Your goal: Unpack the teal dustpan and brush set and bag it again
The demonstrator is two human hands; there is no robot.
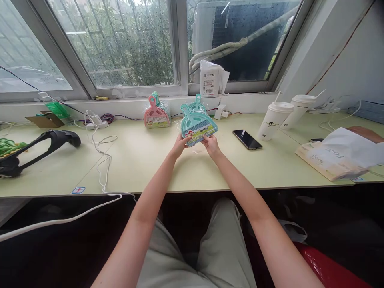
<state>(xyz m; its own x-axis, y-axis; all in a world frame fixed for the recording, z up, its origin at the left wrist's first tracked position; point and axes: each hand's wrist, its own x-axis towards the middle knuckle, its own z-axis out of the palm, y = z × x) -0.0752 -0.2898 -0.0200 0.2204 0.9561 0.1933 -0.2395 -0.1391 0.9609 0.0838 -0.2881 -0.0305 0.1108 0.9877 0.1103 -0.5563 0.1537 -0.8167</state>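
Observation:
A teal dustpan-and-brush set point(198, 125) in clear wrapping with a yellow label is held tilted above the table. My left hand point(179, 145) grips its lower left edge, and my right hand point(211, 145) grips the lower right edge. Right behind it stands another teal set point(197, 105), partly hidden by the held one. To the left, a pink dustpan set point(156, 114) stands upright in front of several teal ones, whose edges show behind it.
On the pale green table point(138, 168), a black phone point(247, 139), two white cups point(274, 120) and a paper bag point(336, 156) are at the right. White cables point(105, 160) and a black frame-like object point(51, 140) lie left. A tissue pack point(210, 82) stands on the sill.

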